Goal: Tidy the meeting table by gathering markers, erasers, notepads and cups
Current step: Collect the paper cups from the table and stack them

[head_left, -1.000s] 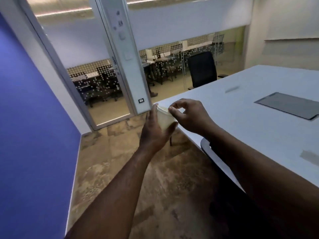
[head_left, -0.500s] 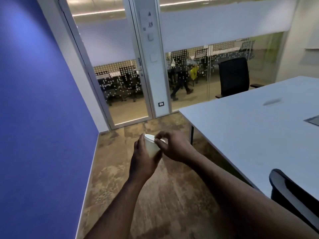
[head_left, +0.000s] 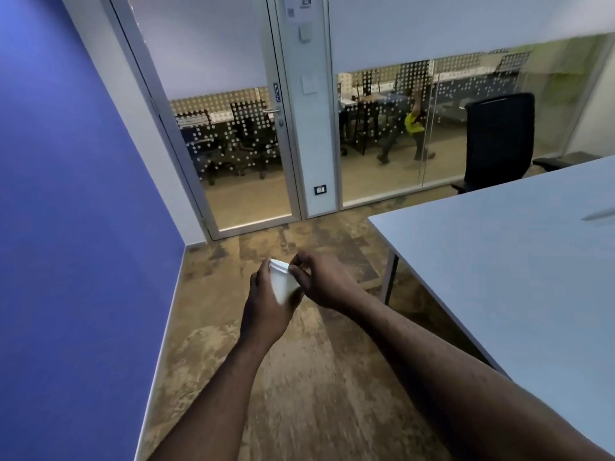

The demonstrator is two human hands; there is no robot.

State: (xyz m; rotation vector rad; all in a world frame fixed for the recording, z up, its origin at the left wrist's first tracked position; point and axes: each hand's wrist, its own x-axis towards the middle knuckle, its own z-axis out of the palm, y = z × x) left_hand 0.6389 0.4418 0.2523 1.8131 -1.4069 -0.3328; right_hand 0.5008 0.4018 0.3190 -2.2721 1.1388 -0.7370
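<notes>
Left hand cups white cup; right hand pinches its rim (door sign: "PULL").

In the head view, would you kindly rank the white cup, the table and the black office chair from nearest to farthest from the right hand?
1. white cup: held, touching the right hand.
2. table: to its right.
3. black office chair: far right, by the glass wall.

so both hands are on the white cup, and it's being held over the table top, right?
Not quite. Both the left hand and the right hand are on the white cup, but the head view shows it held over the brown floor, left of the table, not over its top.
</notes>
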